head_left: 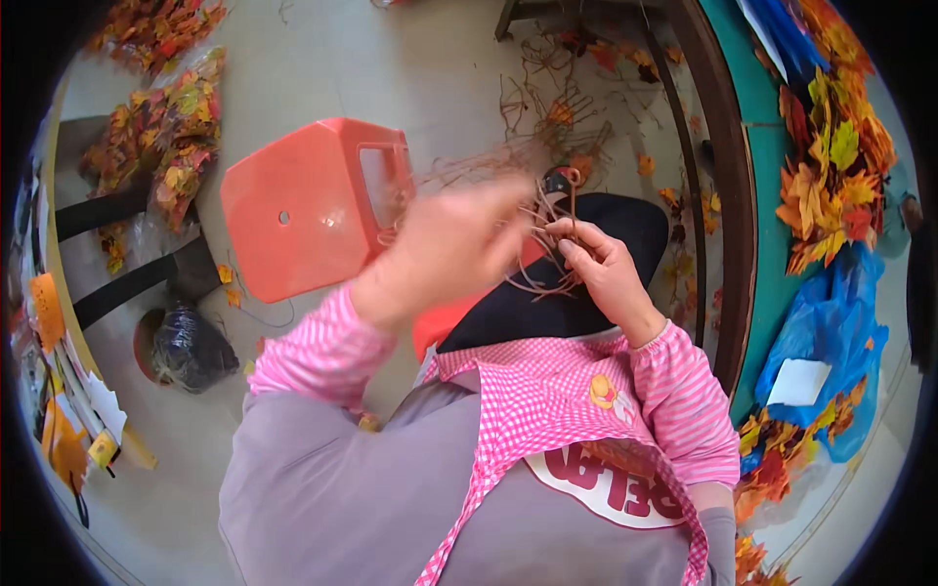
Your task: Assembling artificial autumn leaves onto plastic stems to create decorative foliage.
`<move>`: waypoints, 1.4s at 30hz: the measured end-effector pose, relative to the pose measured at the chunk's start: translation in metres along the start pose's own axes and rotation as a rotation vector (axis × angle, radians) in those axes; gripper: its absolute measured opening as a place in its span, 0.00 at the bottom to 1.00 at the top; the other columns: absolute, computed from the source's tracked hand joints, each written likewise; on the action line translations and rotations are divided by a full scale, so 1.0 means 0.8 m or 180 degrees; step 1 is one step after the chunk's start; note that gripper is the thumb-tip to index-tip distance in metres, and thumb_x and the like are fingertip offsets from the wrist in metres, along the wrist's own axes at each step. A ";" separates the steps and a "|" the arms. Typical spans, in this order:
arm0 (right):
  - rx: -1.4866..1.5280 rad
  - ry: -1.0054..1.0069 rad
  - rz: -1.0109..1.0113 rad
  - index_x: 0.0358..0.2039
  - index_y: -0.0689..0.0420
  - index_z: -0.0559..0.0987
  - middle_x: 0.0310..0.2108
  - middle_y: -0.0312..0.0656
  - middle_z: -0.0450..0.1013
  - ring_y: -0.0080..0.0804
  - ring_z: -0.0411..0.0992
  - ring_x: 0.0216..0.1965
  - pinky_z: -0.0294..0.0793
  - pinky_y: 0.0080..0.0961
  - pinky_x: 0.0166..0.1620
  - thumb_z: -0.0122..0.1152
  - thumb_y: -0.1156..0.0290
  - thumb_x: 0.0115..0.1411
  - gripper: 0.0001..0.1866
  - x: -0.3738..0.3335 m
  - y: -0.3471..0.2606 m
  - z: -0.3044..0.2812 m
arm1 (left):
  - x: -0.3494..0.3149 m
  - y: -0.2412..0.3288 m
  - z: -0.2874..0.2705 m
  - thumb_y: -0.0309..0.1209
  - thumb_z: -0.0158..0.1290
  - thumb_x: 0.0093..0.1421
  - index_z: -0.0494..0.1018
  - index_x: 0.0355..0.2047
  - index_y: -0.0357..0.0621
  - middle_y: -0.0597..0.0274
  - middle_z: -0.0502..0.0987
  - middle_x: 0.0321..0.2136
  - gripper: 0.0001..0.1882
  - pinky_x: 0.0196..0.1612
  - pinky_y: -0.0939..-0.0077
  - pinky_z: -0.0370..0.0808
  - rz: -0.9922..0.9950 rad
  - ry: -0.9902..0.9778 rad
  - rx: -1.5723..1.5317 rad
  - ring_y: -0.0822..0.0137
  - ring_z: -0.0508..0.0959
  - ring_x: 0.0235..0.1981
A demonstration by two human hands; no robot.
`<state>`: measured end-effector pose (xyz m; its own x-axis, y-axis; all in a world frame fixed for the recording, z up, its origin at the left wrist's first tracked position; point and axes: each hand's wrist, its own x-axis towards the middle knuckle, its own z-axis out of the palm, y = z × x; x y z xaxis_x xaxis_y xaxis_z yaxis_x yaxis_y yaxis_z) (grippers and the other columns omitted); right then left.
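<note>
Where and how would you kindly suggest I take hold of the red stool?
Probably by the right-hand seat edge of the red stool, coming from the right: its seat faces up, and the opening below that edge should give a hold to hook under.

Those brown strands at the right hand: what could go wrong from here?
The brown strands loop over one another by the right hand, so they might snag or knot. The left hand is blurred; a quick tug could perhaps snap one. Similar loose pieces lie on the floor and may get trodden on.
</note>
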<state>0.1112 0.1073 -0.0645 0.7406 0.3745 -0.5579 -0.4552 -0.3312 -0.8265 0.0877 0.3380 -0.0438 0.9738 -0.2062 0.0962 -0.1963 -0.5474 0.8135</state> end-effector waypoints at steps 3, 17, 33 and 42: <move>-0.0809 -0.0259 -0.1214 0.43 0.61 0.78 0.41 0.42 0.73 0.31 0.72 0.44 0.70 0.21 0.48 0.53 0.79 0.61 0.10 -0.022 -0.012 0.018 | 0.042 -0.063 0.017 0.49 0.55 0.57 0.70 0.49 0.36 0.43 0.76 0.44 0.29 0.48 0.55 0.73 -0.1043 -0.0049 0.1237 0.47 0.76 0.46; 0.0524 0.0648 -0.0667 0.45 0.67 0.73 0.34 0.41 0.74 0.24 0.74 0.36 0.73 0.19 0.42 0.47 0.75 0.67 0.11 -0.162 -0.021 0.002 | 0.063 -0.310 0.216 0.43 0.47 0.61 0.79 0.26 0.39 0.48 0.78 0.20 0.21 0.21 0.56 0.69 -0.2622 0.1140 0.0241 0.60 0.76 0.20; 0.1555 0.2980 -0.1530 0.45 0.60 0.72 0.22 0.36 0.69 0.11 0.49 0.13 0.46 0.11 0.16 0.44 0.64 0.70 0.13 -0.278 -0.001 -0.098 | 0.159 -0.305 0.064 0.49 0.42 0.64 0.82 0.32 0.40 0.43 0.80 0.31 0.26 0.43 0.60 0.72 -0.2255 0.1285 -0.0098 0.47 0.79 0.37; -0.1112 0.1920 -0.1942 0.50 0.62 0.72 0.39 0.43 0.74 0.31 0.73 0.39 0.72 0.26 0.44 0.56 0.71 0.62 0.16 -0.111 -0.053 -0.096 | 0.166 -0.159 -0.068 0.37 0.45 0.67 0.75 0.39 0.41 0.69 0.71 0.16 0.14 0.20 0.76 0.66 -0.0662 0.2344 -0.1073 0.75 0.69 0.16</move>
<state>0.1029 0.0215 0.0258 0.9796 0.0882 0.1808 0.2004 -0.5041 -0.8401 0.2484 0.4247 -0.1034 0.8355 0.5191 0.1801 -0.0732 -0.2197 0.9728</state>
